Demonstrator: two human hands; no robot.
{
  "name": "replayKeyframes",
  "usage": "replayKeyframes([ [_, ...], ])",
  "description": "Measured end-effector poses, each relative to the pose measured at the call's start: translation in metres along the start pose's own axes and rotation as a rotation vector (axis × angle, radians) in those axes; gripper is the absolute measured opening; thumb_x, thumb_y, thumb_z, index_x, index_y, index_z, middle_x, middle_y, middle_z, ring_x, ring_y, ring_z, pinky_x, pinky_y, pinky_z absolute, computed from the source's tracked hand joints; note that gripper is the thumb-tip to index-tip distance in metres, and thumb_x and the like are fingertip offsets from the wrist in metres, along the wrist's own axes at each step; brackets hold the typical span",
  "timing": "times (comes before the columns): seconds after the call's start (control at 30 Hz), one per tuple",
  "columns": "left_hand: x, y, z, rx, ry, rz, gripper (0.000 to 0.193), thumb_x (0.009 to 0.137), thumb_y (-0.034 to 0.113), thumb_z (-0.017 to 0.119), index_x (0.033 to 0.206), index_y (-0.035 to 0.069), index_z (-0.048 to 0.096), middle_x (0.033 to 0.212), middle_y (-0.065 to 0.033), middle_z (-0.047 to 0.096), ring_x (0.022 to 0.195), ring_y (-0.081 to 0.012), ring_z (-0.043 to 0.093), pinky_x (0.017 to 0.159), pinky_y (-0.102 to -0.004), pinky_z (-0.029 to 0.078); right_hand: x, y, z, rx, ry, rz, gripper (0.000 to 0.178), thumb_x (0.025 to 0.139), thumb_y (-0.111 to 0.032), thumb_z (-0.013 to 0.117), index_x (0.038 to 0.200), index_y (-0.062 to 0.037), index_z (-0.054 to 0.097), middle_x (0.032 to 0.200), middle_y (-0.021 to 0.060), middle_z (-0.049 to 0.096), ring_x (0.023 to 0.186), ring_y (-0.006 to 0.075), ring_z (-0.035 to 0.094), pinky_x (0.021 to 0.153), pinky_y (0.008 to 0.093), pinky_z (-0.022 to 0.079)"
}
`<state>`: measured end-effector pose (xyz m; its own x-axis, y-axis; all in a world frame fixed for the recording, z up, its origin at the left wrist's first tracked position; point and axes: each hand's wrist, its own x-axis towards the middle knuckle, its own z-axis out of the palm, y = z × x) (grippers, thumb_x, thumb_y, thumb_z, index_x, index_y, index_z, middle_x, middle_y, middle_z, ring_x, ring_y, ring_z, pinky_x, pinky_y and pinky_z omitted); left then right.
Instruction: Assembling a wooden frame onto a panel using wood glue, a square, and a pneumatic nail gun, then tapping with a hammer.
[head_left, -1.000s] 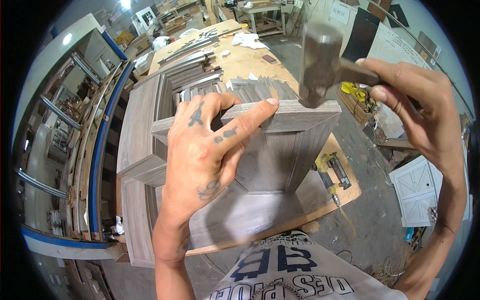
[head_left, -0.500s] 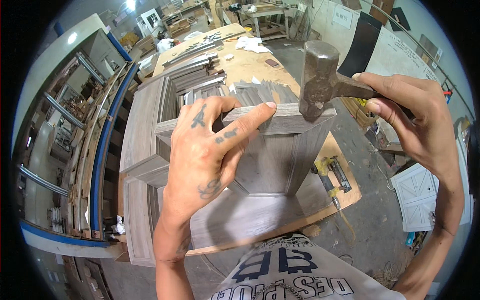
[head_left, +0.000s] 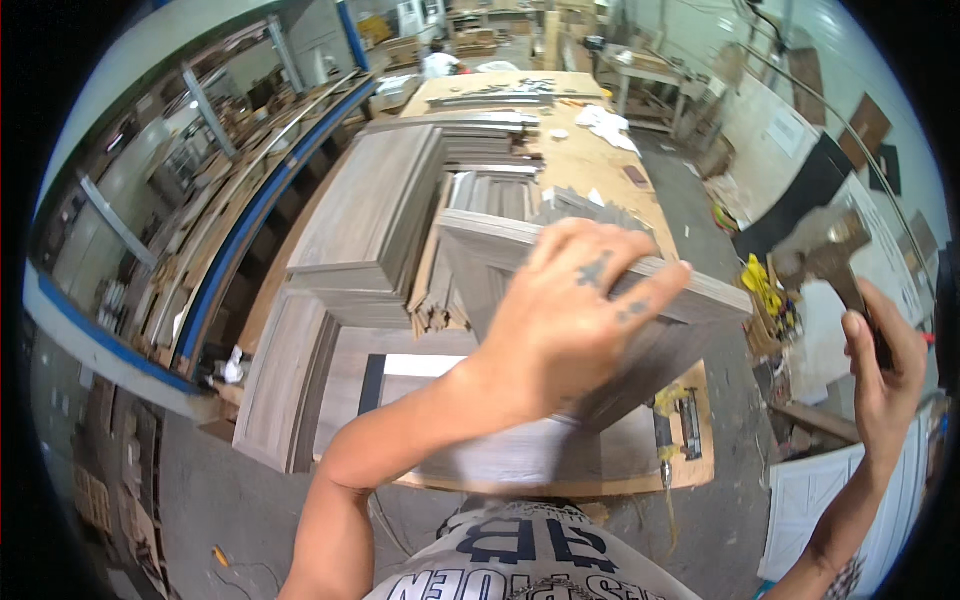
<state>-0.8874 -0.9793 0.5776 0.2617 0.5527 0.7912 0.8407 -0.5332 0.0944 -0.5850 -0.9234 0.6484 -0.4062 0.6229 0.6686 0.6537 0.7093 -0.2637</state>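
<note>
A grey wood-grain framed door panel (head_left: 712, 288) stands on edge over the table, its top edge uppermost. My left hand (head_left: 575, 305) is wrapped over that top edge, with the fingers on the far side. To the right, my right hand (head_left: 885, 375) grips a hammer (head_left: 822, 250) by its handle. The hammer's dark metal head is raised and apart from the panel. The hand and hammer are slightly blurred. My left forearm crosses in front of the panel and hides part of its lower half.
Stacked grey panels (head_left: 370, 215) stand at the left of the wooden table (head_left: 575, 155). Thin grey strips (head_left: 590, 208) lie behind the door panel. A yellow and black nail gun (head_left: 680, 425) rests at the table's right corner, its hose hanging down. A blue-edged rack (head_left: 250, 215) runs along the left.
The hammer has lifted off the panel's corner and moved right and down with my right hand. My left hand and the panel have shifted right in view, and the panel is turned.
</note>
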Motion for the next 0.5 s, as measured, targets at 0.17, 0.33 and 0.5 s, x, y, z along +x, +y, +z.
replayKeyframes([
  [0.17, -0.027, -0.024, -0.042, 0.123, -0.014, -0.069, 0.042, 0.077, 0.006, 0.074, 0.117, 0.017, 0.069, 0.114, -0.0072, 0.064, 0.103, -0.0273, 0.060, 0.098, -0.0448, 0.040, 0.007, 0.001, 0.008, 0.018, -0.066, -0.070, 0.030, 0.092, -0.011, 0.067, 0.120, -0.0003, 0.066, 0.082, 0.0014, 0.063, 0.061, 0.0058, 0.050, 0.052, 0.0196, 0.037],
  [0.33, -0.031, -0.024, -0.043, 0.136, -0.004, -0.088, 0.039, 0.077, 0.006, 0.074, 0.114, 0.016, 0.070, 0.110, -0.0062, 0.065, 0.100, -0.0266, 0.061, 0.099, -0.0448, 0.039, 0.036, -0.043, 0.024, 0.088, -0.039, -0.148, 0.025, 0.085, -0.002, 0.070, 0.109, 0.0024, 0.069, 0.085, 0.0130, 0.071, 0.069, 0.0131, 0.062, 0.064, 0.0240, 0.048],
  [0.5, -0.031, -0.025, -0.044, 0.139, -0.028, -0.096, 0.039, 0.076, 0.006, 0.074, 0.114, 0.016, 0.071, 0.107, -0.0051, 0.064, 0.099, -0.0258, 0.060, 0.099, -0.0445, 0.038, 0.043, -0.053, 0.032, 0.037, -0.224, -0.268, 0.024, 0.083, -0.003, 0.072, 0.106, 0.0010, 0.070, 0.069, 0.0122, 0.062, 0.055, 0.0159, 0.055, 0.053, 0.0292, 0.042],
])
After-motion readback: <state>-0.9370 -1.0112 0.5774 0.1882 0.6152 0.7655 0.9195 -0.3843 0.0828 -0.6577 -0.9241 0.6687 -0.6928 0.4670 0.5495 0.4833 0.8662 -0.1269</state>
